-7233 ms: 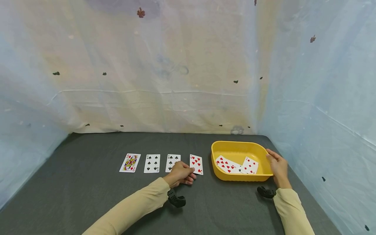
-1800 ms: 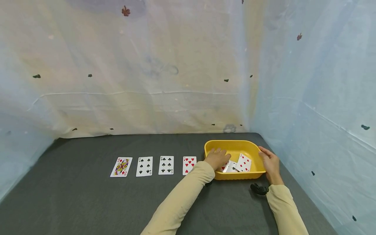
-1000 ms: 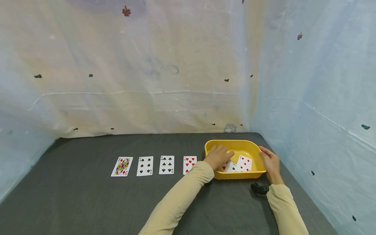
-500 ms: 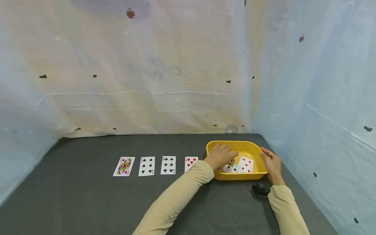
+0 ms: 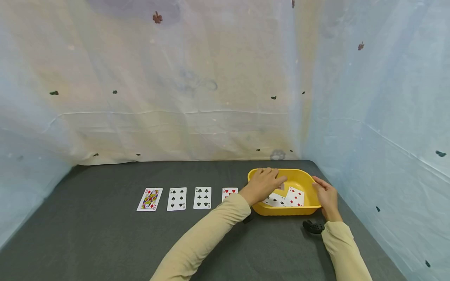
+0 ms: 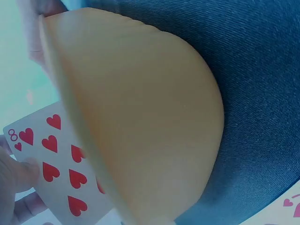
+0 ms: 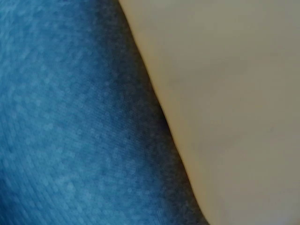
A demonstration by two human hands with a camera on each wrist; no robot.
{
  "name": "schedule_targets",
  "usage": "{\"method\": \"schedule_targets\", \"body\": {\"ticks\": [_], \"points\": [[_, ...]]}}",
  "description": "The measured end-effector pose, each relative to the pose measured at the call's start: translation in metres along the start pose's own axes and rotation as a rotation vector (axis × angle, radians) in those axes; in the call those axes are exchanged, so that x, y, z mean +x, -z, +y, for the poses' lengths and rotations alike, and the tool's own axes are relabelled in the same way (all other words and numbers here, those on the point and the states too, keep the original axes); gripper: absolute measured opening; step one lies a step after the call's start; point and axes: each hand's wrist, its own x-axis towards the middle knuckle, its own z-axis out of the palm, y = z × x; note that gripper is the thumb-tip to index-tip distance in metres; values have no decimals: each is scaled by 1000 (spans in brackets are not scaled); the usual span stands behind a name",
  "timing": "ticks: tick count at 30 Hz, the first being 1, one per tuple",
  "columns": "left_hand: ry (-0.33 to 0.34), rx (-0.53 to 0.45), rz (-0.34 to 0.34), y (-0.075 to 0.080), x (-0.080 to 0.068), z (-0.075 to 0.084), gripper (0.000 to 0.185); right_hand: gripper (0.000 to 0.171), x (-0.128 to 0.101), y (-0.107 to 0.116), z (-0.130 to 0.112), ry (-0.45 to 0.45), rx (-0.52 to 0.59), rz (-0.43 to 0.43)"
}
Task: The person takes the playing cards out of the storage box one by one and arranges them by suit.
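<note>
My left hand (image 5: 263, 184) is over the left part of a yellow plastic basket (image 5: 281, 211). In the left wrist view its thumb and fingers pinch the eight of hearts (image 6: 50, 172) by one corner; from the head only a shaded bit of that card shows. Beneath, inside the basket, lie a diamonds card (image 5: 294, 196) and a black-suit card (image 5: 275, 200) overlapping. My right hand (image 5: 327, 198) grips the basket's right rim, thumb on the inner side. The right wrist view holds only the basket's outer wall (image 7: 234, 103) and dark cloth.
On the dark cloth-covered table (image 5: 105, 234), a row of face-up cards runs left of the basket: queen of diamonds (image 5: 149, 199), six of spades (image 5: 177, 199), six of clubs (image 5: 202, 198), and seven of hearts (image 5: 230, 192), partly behind my left sleeve. Hanging sheets enclose the back and sides.
My left hand has gone from the seven of hearts on the table into the basket, and in the last second it has drawn up the eight of hearts. The right hand keeps its grip.
</note>
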Motion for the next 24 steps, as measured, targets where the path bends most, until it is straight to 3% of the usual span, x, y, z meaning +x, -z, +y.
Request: {"method": "schedule_targets", "body": {"ticks": [12, 18, 24], "points": [[74, -137, 94, 18, -11, -14, 25, 41, 2, -1, 1, -21, 11, -15], [77, -194, 147, 30, -19, -19, 25, 41, 5, -1, 1, -21, 13, -17], [91, -344, 175, 33, -29, -26, 28, 42, 7, 0, 4, -39, 33, -22]]}}
